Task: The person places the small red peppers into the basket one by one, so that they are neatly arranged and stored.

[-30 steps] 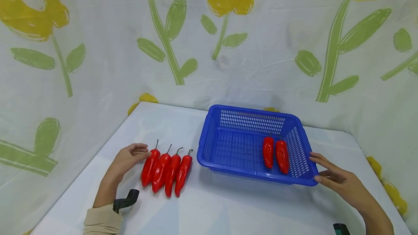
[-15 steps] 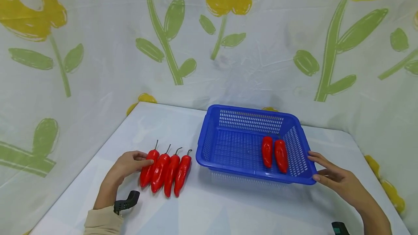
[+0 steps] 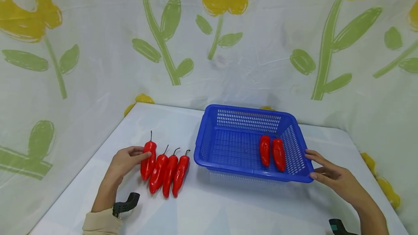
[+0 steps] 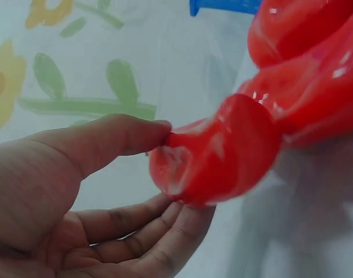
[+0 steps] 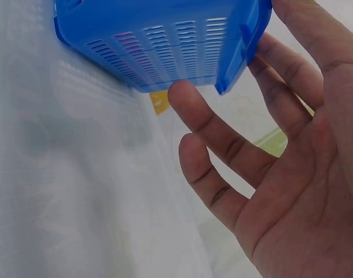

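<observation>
In the head view my left hand (image 3: 125,160) pinches the leftmost red chili pepper (image 3: 148,159) between thumb and fingers. The left wrist view shows the thumb on one side of this pepper (image 4: 223,156) and the fingers on the other. Several more red peppers, such as this one (image 3: 159,174), lie side by side just right of it, stems pointing away. My right hand (image 3: 339,182) touches the right rim of a blue plastic basket (image 3: 241,171) with thumb and fingertips, its other fingers (image 5: 202,116) loosely bent. Two red peppers (image 3: 278,155) lie inside the basket's right part.
The white table (image 3: 202,213) runs up to a flower-printed cloth (image 3: 254,75) at the back and left. A black wrist strap mount (image 3: 127,203) sits on the left wrist, another (image 3: 337,226) shows near the right arm.
My left hand has closed on the leftmost pepper and shifted it slightly away from me, its stem now higher than the others. The right hand stays at the basket rim.
</observation>
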Demonstrator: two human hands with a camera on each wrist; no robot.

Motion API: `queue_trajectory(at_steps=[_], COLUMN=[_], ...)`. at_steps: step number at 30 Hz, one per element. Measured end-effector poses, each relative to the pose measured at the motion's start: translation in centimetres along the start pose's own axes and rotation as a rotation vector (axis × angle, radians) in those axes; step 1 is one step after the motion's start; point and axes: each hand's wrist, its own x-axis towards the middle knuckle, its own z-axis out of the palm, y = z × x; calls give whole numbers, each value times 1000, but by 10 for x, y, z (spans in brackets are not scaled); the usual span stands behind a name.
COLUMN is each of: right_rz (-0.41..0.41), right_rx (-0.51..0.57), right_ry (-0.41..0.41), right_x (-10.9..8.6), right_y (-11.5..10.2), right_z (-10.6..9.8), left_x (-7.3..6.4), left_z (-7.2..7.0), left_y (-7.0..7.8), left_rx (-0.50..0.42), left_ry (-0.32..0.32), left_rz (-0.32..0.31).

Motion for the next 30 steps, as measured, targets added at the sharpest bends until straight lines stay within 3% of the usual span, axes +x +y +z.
queue_trajectory(at_steps=[10,19,30], right_rz=[4,-27,-21], right_rx=[21,39,51], right_ry=[8,23,25], right_x=[0,-3,-4], right_y=[-2,-1,1], right_z=[2,2,2], left_x=[-5,1,3], left_z=[10,23,40], left_y=[23,40,86], left_rx=[-95,-211,-314], left_ry=[-48,-86,-138], left_rz=[62,127,177])
